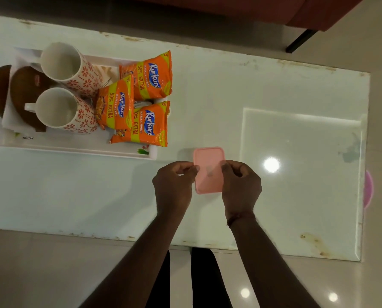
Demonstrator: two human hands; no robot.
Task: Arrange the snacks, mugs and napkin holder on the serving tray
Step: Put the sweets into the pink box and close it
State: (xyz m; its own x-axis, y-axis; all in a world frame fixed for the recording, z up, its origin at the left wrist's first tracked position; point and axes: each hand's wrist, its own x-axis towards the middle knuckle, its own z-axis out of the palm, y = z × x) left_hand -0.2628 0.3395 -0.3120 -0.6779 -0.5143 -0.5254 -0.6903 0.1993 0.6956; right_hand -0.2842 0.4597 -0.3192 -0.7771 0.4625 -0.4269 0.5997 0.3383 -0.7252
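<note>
The left hand (174,181) and right hand (241,181) pinch opposite edges of a pink box (209,167) on the tabletop (274,96). Up and left of the left hand, the tray (74,148) holds two mugs (61,63), three snack packets (150,74) and a napkin holder (23,90).

— What is the room showing around the work?

— A long white glossy surface (252,96) is stretching across the view, its edges chipping and showing rust-coloured stains. A ceiling light is glaring off it as a bright spot (271,164), and a pale rectangle is reflecting beside that.

— And beyond it?

— Pale tiled floor (341,45) is lying on both sides, catching smaller glints near the bottom. A dark red sofa (308,12) is standing at the top, with one black leg (299,41) showing.
</note>
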